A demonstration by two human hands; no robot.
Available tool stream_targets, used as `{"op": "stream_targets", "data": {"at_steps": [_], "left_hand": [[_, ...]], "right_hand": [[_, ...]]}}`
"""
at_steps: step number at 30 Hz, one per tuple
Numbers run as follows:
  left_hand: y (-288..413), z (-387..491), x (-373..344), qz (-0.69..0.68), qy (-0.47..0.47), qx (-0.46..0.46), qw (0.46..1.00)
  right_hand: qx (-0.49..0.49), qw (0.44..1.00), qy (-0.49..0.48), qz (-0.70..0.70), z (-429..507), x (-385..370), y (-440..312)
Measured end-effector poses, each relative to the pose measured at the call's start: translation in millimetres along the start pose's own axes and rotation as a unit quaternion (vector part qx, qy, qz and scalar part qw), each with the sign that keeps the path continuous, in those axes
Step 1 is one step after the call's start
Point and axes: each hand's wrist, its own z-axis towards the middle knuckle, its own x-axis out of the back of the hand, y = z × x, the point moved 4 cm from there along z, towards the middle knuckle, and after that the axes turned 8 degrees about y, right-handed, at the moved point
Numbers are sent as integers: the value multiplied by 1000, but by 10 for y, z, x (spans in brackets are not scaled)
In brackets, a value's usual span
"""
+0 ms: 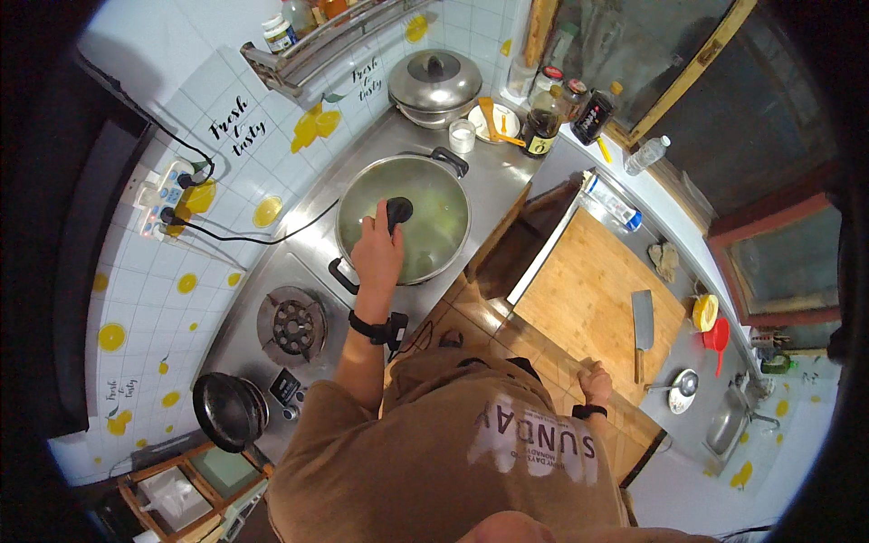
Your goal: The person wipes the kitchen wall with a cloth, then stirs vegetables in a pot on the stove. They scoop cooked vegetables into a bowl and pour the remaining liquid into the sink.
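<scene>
My left hand [377, 248] is on the black knob [400, 209] of a glass lid, fingers closed around it. The lid [434, 183] lies over a wide steel pot with black side handles [450, 161]; steam or condensation blurs the pale green contents. To the right, my right hand [595, 381] rests at the near edge of a wooden cutting board [577, 285], fingers slightly bent and holding nothing visible. A cleaver [642, 329] with a wooden handle lies on the board, a little beyond that hand.
A gas burner [293, 327] and a black pan [229, 412] are nearer on the left. Behind the pot stand a covered steel pan [434, 85], a glass jar [462, 136], a plate with utensils [499, 122] and sauce bottles [543, 125]. A power cord [251, 240] reaches toward the pot.
</scene>
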Motion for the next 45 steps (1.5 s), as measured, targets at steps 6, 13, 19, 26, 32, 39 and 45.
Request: {"op": "stream_targets", "data": {"at_steps": [6, 13, 19, 26, 32, 39, 45], "left_hand": [[-33, -8, -26, 2, 14, -27, 1000], [-78, -2, -32, -8, 20, -48, 999], [-92, -9, -56, -12, 23, -53, 998], [-87, 2, -41, -9, 23, -52, 998], [-59, 2, -17, -10, -7, -2, 1000], [-44, 10, -17, -14, -2, -2, 1000], [-48, -2, -49, -2, 33, -31, 999]], "right_hand": [[19, 1000, 14, 4, 36, -113, 83], [-7, 999, 10, -46, 44, -250, 106], [-35, 999, -5, -12, -1, -183, 74], [-31, 1000, -1, 3, 32, -120, 1], [-38, 998, 41, -8, -6, -107, -80], [-84, 996, -23, -2, 7, -13, -152], [-80, 996, -34, -11, 60, -110, -103]]}}
